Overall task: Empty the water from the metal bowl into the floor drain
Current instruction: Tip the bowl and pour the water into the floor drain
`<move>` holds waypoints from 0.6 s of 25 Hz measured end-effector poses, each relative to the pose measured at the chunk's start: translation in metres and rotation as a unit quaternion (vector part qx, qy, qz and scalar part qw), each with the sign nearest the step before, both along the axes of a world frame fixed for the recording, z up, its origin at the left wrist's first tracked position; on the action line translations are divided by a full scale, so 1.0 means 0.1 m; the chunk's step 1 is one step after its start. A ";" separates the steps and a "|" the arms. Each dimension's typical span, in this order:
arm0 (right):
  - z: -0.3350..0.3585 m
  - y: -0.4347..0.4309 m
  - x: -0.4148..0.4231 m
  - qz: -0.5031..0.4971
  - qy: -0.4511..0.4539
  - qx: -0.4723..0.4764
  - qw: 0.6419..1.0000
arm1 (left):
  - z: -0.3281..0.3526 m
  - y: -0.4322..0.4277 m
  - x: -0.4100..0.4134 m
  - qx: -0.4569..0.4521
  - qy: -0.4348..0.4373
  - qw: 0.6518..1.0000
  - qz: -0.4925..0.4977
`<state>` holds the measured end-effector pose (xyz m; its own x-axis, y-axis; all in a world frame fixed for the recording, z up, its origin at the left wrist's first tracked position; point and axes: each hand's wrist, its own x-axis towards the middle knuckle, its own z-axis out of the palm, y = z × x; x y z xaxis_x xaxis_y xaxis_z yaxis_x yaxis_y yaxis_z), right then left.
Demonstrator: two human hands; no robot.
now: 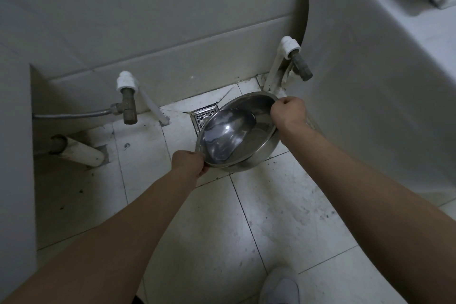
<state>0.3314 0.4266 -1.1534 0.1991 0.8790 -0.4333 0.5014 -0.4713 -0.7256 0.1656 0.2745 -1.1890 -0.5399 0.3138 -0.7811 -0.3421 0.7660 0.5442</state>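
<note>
- While both hands grip its rim, the metal bowl (pixel 237 133) hangs tilted between them, low over the floor tiles (pixel 271 217), its open side turned up and toward the left fingers.
- The left hand (pixel 188 161) pinches the near rim. The thumb lies along the top of the edge, and the left fingers (pixel 204 171) curl under it, pressed together.
- The right hand (pixel 287 112) grips the opposite, far rim. The right fingers (pixel 277 106) are curled tight over the edge, knuckles up, none spread.
- Inside the bowl, a glossy dark oval lies on the side nearer the left fingers. Whether it is water or the polished bottom cannot be told.
- The floor drain (pixel 203 115), a square metal grate, sits in the tiles just beyond the left fingers and to the left of the right fingers. The bowl's rim hides part of it from this view.
- A brass valve (pixel 128 103) with a white cap stands at the wall well to the left of the left fingers, and a braided hose (pixel 74 115) runs off from it.
- A second capped valve (pixel 299 64) on a white pipe stands just beyond the right fingers, against the wall.
- A large white basin (pixel 370 81) rises to the right of the right fingers.
- A white pipe stub (pixel 81 153) lies on the floor far to the left of the left fingers.
- A pale shoe (pixel 281 289) shows on the tiles well behind both hands.
</note>
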 end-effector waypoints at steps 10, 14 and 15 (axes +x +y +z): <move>-0.03 0.02 -0.02 0.008 -0.002 -0.005 1.000 | -0.02 -0.01 -0.03 -0.002 -0.004 1.000 0.006; -0.04 0.02 -0.04 0.007 -0.006 -0.003 1.000 | -0.03 -0.01 -0.04 -0.005 -0.005 1.000 0.002; -0.05 0.03 -0.05 0.006 -0.006 -0.004 1.000 | -0.03 -0.01 -0.05 -0.006 -0.006 1.000 0.000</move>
